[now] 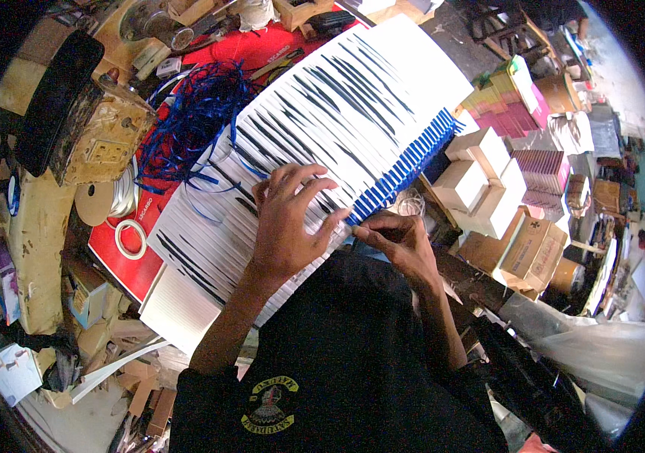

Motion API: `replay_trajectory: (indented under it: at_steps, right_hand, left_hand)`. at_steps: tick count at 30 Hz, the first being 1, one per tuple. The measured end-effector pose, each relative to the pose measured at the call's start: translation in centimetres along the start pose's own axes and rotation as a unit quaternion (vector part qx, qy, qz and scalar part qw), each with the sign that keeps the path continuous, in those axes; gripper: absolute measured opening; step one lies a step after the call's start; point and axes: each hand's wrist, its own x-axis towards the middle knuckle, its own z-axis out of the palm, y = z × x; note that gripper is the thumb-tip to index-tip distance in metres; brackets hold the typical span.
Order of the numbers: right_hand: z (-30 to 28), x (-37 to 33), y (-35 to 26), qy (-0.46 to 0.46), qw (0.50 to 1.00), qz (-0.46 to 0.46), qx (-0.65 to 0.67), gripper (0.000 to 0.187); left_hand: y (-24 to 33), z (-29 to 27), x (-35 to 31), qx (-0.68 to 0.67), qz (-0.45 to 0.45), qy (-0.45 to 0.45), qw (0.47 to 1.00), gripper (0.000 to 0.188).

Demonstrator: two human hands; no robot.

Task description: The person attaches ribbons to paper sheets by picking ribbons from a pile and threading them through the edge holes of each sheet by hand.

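Note:
A long fanned row of white paper blocks (pixel 303 113), dark gaps showing between them, lies slantwise before me. Short blue ribbon ends (pixel 405 167) line the right part of its near edge. My left hand (pixel 288 226) rests over the row with fingers spread and bent, its thumb close to that edge. Beside the last blue ribbon end, my right hand (pixel 401 245) is closed in a pinch at the edge; whatever its fingertips hold is hidden. A loose tangle of blue ribbon (pixel 194 124) lies beyond the row on the left, with a few strands trailing toward my left hand.
Under the row is a red sheet (pixel 111 257) with a white ring (pixel 130 239) on it. A wooden block with a socket (pixel 103 147) stands at the left. White boxes (pixel 481 181), a cardboard carton (pixel 530 253) and pink stacks (pixel 511 106) crowd the right.

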Motion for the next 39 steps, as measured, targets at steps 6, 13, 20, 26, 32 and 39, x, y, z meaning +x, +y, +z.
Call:
replay_trajectory:
  at_steps: [6, 13, 20, 26, 32, 39]
  right_hand:
    - [-0.2, 0.4, -0.1, 0.01, 0.999, -0.022, -0.045, 0.023]
    - [-0.1, 0.5, 0.8, 0.071, 0.993, 0.083, -0.045, 0.032]
    - [-1.8, -3.2, -3.4, 0.106, 0.984, -0.025, -0.143, 0.044]
    - [-0.5, -2.9, -4.7, 0.078, 0.988, -0.068, -0.116, 0.023]
    - [2.6, -3.8, -5.2, 0.074, 0.98, -0.18, 0.031, 0.023]
    - [1.6, -6.0, -5.1, 0.096, 0.974, -0.142, 0.15, 0.017]
  left_hand:
    - [0.8, 0.2, -0.1, 0.03, -0.017, -0.01, 0.999, 0.05]
    - [0.5, -0.2, 0.0, 0.023, -0.011, -0.033, 0.999, 0.046]
    - [-4.2, -10.4, 2.5, 0.136, 0.025, -0.039, 0.99, 0.031]
    - [-6.5, -9.4, 3.4, 0.128, 0.074, -0.071, 0.986, 0.013]
    - [3.3, -5.3, 0.3, -0.256, -0.001, 0.031, 0.966, 0.009]
    - [5.9, -1.4, -3.0, -0.436, -0.133, 0.074, 0.887, 0.017]
